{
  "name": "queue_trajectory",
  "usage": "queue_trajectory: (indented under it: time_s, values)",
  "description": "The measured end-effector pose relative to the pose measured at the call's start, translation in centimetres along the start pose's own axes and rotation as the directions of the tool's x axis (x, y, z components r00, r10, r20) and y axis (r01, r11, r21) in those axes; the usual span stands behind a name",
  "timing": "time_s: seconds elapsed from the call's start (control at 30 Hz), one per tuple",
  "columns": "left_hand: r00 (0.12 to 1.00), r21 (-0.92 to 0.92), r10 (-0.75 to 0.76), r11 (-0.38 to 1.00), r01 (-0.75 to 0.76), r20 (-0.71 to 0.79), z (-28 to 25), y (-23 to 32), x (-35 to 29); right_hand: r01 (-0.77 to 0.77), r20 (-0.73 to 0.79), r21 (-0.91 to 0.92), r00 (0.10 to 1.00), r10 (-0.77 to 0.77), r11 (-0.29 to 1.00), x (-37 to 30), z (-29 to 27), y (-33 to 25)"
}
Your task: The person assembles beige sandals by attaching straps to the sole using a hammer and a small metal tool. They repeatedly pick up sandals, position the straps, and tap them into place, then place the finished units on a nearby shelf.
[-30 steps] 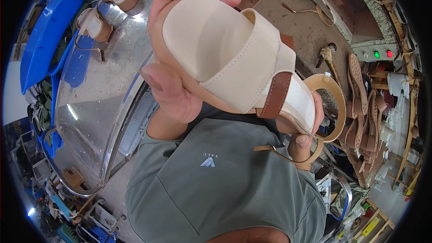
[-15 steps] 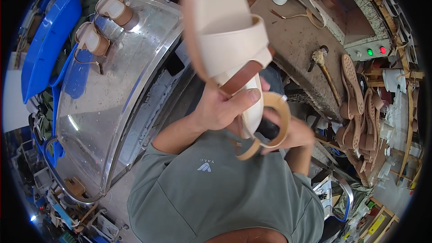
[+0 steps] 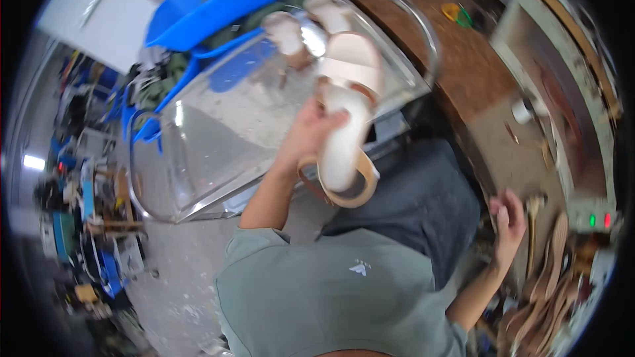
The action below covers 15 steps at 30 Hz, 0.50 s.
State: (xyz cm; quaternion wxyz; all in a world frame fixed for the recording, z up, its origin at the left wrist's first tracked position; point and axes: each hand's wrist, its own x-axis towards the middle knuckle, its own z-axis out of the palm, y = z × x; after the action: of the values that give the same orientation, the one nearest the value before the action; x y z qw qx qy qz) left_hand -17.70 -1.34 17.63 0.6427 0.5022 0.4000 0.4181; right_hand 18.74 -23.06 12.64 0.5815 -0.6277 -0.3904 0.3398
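Note:
A cream open-toe sandal [image 3: 342, 142] with a brown strap and a tan ankle strap is in my left hand [image 3: 305, 133], toe pointing away from me. My fingers wrap its side and the thumb presses on the insole. The sandal hangs over the near edge of a metal-topped cart [image 3: 225, 129]. At the cart's far end stand two similar sandals, one [image 3: 284, 32] nearer and another [image 3: 329, 13] behind it, both blurred. My right hand [image 3: 508, 221] holds nothing, its fingers loosely bent and apart, beside a hammer [image 3: 532, 231] on the workbench.
Blue tubs [image 3: 215, 6] with dark green material stand beyond the cart. A curved metal rail [image 3: 423, 26] rises at its far right corner. Wedge soles [image 3: 542, 297] are stacked at the lower right. A machine panel [image 3: 592, 221] has green and red lights. A white cup [image 3: 521, 111] sits on the bench.
My view has turned left toward the cart. The left hand has carried the sandal over the cart's edge. My right hand has let go of the strap and moved right, near the hammer.

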Motion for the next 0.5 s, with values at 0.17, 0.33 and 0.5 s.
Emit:
queue_trajectory:
  time_s: [0.17, 0.33, 0.5]
  values:
    - [0.917, -0.219, -0.086, 0.976, -0.001, -0.389, -20.8, 0.9, 8.9, -0.109, -0.009, 0.110, 0.994, 0.110, 0.988, 1.7, 2.0, 3.8]
    - [0.826, -0.167, -0.010, 0.981, -0.102, -0.563, -28.5, -0.9, 16.5, -0.110, -0.068, 0.116, 0.991, 0.119, 0.987, 2.2, 2.4, 3.1]
    - [0.524, 0.371, 0.332, 0.928, -0.031, -0.785, -34.5, 2.2, 14.7, -0.121, 0.001, 0.121, 0.993, 0.122, 0.985, 3.5, 0.1, 2.8]
